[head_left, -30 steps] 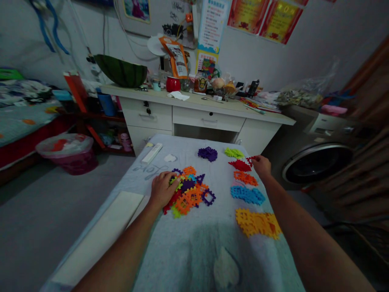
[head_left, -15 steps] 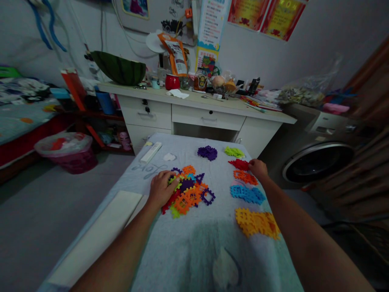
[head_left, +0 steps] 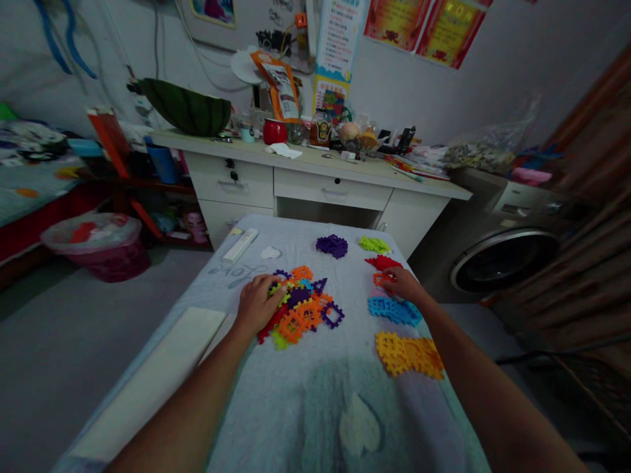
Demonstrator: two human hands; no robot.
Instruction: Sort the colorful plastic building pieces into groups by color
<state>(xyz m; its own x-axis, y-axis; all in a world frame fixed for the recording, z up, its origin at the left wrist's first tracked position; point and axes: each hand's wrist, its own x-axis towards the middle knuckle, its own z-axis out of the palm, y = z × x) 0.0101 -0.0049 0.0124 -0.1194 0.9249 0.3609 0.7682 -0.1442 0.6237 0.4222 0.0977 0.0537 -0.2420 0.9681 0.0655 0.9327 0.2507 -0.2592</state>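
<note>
The left hand [head_left: 256,303] curls over the mixed pile [head_left: 308,312], perhaps steadying it; the right hand [head_left: 405,286] partly covers the orange pieces [head_left: 379,279], at the surface's [head_left: 290,407] right. Neither grip can be told. The red [head_left: 382,263], blue [head_left: 387,307] and yellow pieces [head_left: 407,355] lie apart, seemingly by colour.

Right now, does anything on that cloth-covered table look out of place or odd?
I see nothing spilled or plainly broken. What stands out is the mixed pile, with the left hand on its edge: its colours are jumbled together, while the purple heap and the yellow heap are each a single colour.
</note>
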